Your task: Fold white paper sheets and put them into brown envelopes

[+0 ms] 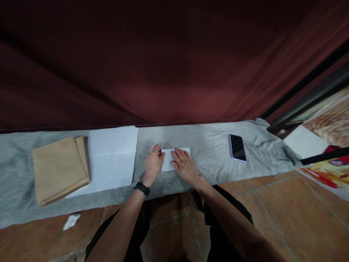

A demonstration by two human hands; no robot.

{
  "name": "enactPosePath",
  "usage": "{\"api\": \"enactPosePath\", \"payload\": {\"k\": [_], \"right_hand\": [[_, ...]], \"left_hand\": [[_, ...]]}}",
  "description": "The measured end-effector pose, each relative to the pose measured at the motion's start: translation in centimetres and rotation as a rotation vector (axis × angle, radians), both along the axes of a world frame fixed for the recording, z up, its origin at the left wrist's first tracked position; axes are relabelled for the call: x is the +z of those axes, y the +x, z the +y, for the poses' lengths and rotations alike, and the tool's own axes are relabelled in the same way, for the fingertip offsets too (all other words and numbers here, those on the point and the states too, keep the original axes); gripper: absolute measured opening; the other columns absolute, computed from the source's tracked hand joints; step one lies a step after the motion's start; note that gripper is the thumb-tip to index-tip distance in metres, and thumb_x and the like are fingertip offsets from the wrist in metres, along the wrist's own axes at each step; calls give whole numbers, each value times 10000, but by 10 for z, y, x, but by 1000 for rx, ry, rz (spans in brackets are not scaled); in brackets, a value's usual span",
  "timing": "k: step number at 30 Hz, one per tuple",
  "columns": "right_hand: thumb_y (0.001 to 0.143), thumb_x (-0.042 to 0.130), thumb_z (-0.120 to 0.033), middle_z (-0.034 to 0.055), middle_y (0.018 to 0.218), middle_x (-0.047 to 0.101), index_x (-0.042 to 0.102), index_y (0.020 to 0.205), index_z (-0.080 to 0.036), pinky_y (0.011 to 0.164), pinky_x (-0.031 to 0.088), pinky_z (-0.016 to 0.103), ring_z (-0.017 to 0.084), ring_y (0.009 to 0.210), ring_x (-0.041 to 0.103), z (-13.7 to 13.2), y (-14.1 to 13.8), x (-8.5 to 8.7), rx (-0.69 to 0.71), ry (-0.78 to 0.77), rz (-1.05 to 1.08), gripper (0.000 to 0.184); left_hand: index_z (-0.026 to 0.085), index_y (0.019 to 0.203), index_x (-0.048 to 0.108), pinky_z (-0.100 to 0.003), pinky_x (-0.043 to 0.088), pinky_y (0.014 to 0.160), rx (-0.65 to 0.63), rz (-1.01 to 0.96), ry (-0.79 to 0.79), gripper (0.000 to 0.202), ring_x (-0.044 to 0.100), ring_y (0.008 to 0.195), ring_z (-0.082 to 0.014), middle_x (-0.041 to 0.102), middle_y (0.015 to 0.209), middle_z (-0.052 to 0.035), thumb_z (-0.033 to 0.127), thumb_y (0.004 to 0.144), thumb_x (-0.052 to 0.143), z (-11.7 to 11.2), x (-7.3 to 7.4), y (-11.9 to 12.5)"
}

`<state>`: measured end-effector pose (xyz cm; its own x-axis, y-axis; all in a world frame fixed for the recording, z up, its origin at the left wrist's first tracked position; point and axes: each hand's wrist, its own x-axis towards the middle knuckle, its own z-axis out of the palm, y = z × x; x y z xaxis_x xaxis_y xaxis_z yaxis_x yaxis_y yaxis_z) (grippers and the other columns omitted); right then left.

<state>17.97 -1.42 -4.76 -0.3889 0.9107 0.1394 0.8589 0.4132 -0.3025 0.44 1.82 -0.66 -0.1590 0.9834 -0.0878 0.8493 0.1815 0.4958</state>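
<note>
Place of unclear kind, brown tiled floor (275, 198), dark red curtain (174, 72), grey cloth (208, 153), printed food picture (327, 173)

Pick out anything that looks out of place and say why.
A small white scrap lies on the tiled floor, apart from the white paper and brown paper stack on the grey cloth; it looks like stray litter.

Resting right hand (187, 169) on small white paper (167, 162) | with left hand (153, 163) curled at its left edge | atop grey cloth (209, 145)

Small sheet (167, 165): smooth matt ppr. Pkts (58, 167): matt ppr. Cover (209, 145): napped cloth. Phone scrn (238, 147): glossy.
</note>
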Motion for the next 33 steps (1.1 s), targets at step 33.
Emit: {"api": "enactPosePath", "payload": {"k": [33], "right_hand": [[1096, 367, -424, 130, 1660, 366, 380, 1605, -131, 1273, 234, 492, 283, 1526, 385, -7, 33, -8, -172, 92, -99, 588]], "left_hand": [[6, 1604, 304, -478, 212, 1300, -383, 377, 257, 763, 214, 1595, -308, 277, 1692, -209, 533, 1052, 289, -39, -51, 18]]}}
